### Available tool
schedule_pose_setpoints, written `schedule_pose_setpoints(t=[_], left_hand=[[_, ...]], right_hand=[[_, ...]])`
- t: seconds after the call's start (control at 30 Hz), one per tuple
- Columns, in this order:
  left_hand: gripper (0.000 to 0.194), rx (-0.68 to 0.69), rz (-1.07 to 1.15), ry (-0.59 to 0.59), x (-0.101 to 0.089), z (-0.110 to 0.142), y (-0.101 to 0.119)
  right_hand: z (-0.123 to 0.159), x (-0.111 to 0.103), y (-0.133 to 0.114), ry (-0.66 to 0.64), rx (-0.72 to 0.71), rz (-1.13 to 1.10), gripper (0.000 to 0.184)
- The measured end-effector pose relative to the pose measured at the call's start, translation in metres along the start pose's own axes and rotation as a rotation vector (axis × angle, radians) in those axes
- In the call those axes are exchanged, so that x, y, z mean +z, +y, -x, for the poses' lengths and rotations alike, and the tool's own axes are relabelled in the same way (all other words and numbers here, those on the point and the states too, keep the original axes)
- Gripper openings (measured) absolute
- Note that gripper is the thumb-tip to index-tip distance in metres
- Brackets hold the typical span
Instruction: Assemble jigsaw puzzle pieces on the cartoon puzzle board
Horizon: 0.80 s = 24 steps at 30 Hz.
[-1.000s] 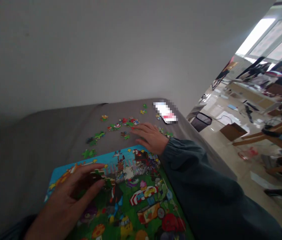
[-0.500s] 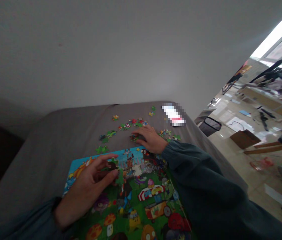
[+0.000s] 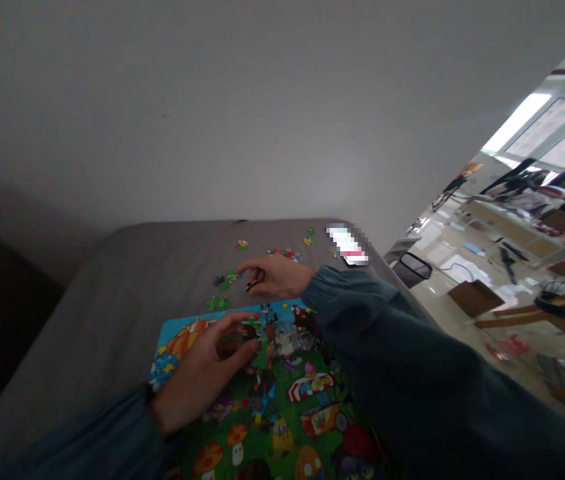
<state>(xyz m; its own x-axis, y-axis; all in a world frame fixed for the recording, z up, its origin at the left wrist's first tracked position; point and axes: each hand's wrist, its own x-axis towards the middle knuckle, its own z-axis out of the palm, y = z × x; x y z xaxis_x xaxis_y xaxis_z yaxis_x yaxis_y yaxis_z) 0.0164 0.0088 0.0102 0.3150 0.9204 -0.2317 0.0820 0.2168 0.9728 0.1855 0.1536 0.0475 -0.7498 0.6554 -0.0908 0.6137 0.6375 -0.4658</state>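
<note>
A partly assembled cartoon jigsaw puzzle (image 3: 219,450) with a blue top border lies in front of me. My left hand (image 3: 207,373) is over its upper left part, finger and thumb curved around a green puzzle piece (image 3: 253,325). Just past the far edge, my right hand (image 3: 277,277) is palm down. A small dark puzzle piece (image 3: 251,285) shows by its thumb, partly hidden by the fingers. Its index fingertip reaches loose green puzzle pieces (image 3: 227,280). Another green puzzle piece (image 3: 219,303) lies close to the puzzle's edge.
Several loose pieces (image 3: 289,254) lie behind my right hand on the grey cloth (image 3: 127,287). A phone (image 3: 346,245) with a lit screen is at the back right. A wall (image 3: 242,133) rises behind. Right of the cloth's edge, a cardboard box (image 3: 475,297) stands on the floor.
My right hand has moved left along the puzzle's far edge, carrying the small dark piece to the loose green pieces. My left hand has barely moved. The view has shifted slightly.
</note>
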Motion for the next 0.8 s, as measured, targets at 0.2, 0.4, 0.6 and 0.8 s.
schedule_pose_setpoints(t=[0.2, 0.4, 0.6, 0.8], left_hand=[[0.055, 0.020, 0.049, 0.009, 0.000, 0.001, 0.002], [0.053, 0.046, 0.051, 0.021, -0.001, 0.000, 0.000], [0.045, 0.070, 0.040, 0.012, -0.001, 0.001, 0.004], [0.039, 0.046, -0.042, -0.001, -0.001, 0.002, 0.006]], right_hand=[[-0.056, 0.011, -0.022, -0.014, -0.055, 0.139, 0.041], [-0.061, 0.026, -0.022, 0.000, -0.072, 0.182, 0.031], [-0.056, 0.039, -0.028, 0.061, -0.058, 0.144, 0.025], [-0.051, 0.036, -0.020, 0.105, -0.023, 0.033, 0.036]])
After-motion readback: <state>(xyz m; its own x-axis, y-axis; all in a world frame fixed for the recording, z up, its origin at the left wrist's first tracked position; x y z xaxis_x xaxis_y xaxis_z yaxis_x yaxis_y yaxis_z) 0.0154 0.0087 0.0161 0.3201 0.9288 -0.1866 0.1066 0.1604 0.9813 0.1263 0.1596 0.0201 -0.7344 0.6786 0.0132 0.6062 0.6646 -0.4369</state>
